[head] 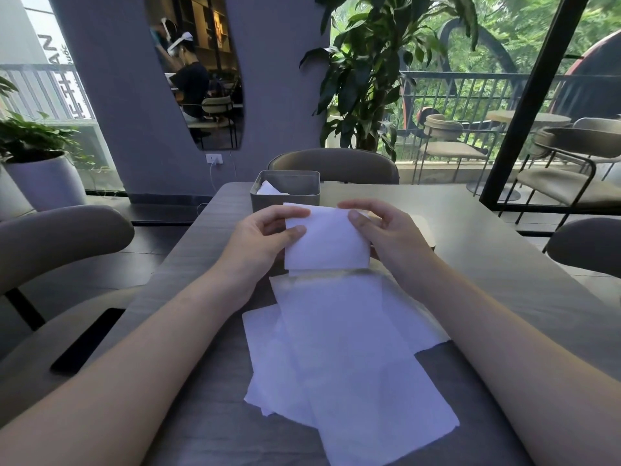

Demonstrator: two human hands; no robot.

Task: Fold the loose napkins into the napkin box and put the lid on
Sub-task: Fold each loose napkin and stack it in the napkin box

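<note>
A folded white napkin (324, 242) is held up above the table between both hands. My left hand (265, 237) pinches its left edge and my right hand (383, 230) pinches its right edge. Just behind it stands the grey metal napkin box (285, 191), open at the top, with a folded napkin (268, 189) showing inside. A spread of loose white napkins (339, 358) lies overlapping on the table between my forearms. A pale flat piece (424, 227), possibly the lid, lies behind my right hand, mostly hidden.
The grey table (487, 247) runs from me to the far edge by an empty chair (332, 164). A black phone (89, 341) lies on the chair seat to my left. More chairs stand at left and right.
</note>
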